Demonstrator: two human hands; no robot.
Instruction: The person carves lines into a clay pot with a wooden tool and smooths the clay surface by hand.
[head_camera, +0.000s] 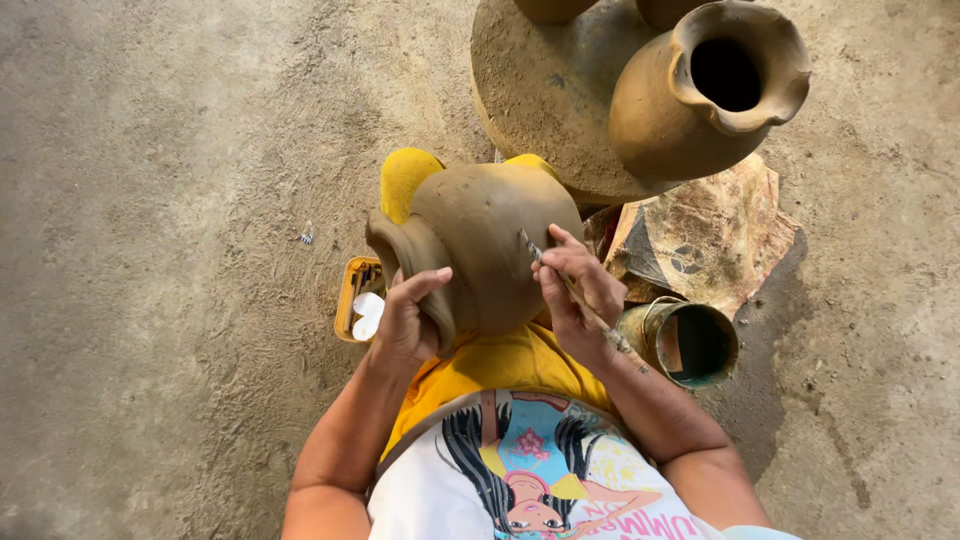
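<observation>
Clay pot (490, 250) on lap, base hidden; left hand (408, 318) grasped its rim; right hand (575, 285) pinched a thin stick (570, 285), tip against pot wall, lower end obscured.

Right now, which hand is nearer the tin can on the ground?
Right. The right hand holds a thin tool against the clay pot, just beside the tin can. The left hand grips the pot's rim on the far side.

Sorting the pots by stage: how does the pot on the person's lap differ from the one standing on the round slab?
The lap pot lies on its side, darker grey-brown, gripped at the rim by the left hand while the right hand works it with a thin tool. The slab pot stands untouched, lighter tan, mouth up. Both are unglazed clay with flared rims.
</observation>
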